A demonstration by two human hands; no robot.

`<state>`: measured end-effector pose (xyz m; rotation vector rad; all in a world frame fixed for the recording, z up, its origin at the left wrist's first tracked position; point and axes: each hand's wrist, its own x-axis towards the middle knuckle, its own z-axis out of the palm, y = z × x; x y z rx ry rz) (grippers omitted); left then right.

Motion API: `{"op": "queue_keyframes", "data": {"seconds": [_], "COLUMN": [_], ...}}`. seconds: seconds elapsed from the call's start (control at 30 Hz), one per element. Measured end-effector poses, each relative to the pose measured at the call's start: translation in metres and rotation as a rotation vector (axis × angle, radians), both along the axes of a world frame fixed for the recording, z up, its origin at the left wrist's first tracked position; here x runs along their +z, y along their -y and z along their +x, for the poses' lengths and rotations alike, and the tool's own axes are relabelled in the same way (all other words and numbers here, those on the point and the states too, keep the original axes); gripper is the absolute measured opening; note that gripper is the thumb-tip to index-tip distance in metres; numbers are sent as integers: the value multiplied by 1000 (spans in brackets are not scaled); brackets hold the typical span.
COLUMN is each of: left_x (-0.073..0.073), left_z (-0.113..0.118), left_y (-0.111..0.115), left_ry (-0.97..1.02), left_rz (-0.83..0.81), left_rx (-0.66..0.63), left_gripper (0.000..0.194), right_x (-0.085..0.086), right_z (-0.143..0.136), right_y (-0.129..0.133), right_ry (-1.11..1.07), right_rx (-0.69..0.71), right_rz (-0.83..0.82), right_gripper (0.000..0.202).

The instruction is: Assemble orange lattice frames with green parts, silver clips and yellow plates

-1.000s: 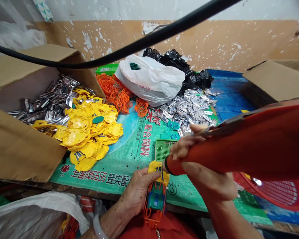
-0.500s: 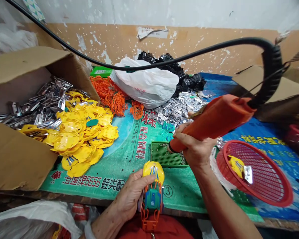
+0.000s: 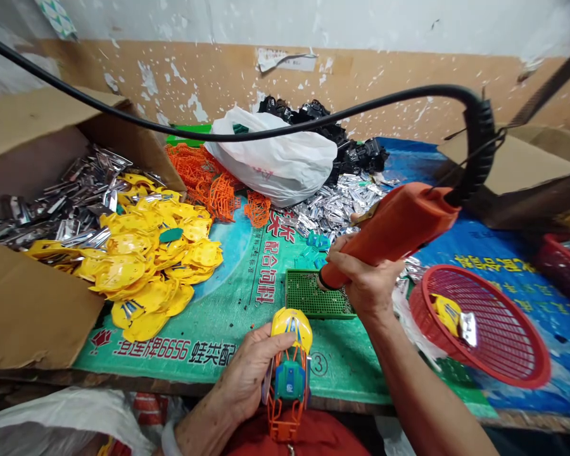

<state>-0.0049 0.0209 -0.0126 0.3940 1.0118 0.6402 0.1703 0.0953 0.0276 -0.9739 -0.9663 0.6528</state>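
A toy car [image 3: 291, 379] with a yellow hood, an orange frame and a teal middle is gripped in my left hand [image 3: 254, 364], the thumb lying across the hood. My right hand [image 3: 368, 275] is wrapped round an orange-covered electric screwdriver [image 3: 392, 225], whose cable leaves its back end. The screwdriver's front end points down at the green tray [image 3: 304, 316] of small screws; its tip is over the screws, and whether it touches one I cannot tell. Several teal plastic parts [image 3: 316, 244] lie just behind the tray.
Yellow shells [image 3: 128, 266] and silvery parts spill from a cardboard box [image 3: 38, 310] at left. Orange frames [image 3: 199, 177], a white bag [image 3: 270, 155] and black parts [image 3: 361, 155] lie behind. A red basket [image 3: 489, 373] stands at right. A black cable [image 3: 171, 126] hangs across the view.
The view has shifted slightly. The screwdriver stays over the screw tray, tilted a little differently, and its cable has swung left. My left hand keeps the toy car in the same place.
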Motion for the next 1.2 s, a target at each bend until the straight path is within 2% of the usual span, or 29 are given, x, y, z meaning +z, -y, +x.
{"op": "queue_keyframes", "data": {"seconds": [0.4,0.63,0.87,0.93,1.03,1.13,1.2], "left_x": [1,2,4,4,4,4,3], "left_z": [1,1,2,2,3,4,4], "left_y": [-1,-2,-1,-2,-4,-6,-6], "left_ry": [41,23,15,12,24,23,22], "left_rz": [1,-12,6,10,-3,-32,-42], "left_rx": [14,21,49,54,62,79,99], "left_gripper": [24,27,29,31,31,27,26], "right_x": [-6,0,-3,3,22,40,46], "right_z": [-2,-7,-4,-2,0,0,-1], "right_y": [-4,1,-4,-3,4,21,35], "right_ry": [32,52,22,3,-82,-169,-201], "right_rx": [-47,-28,-59,-70,-31,95,217], "right_rz": [2,-7,34,29,34,60,66], "right_gripper": [15,17,17,18,18,26,36]}}
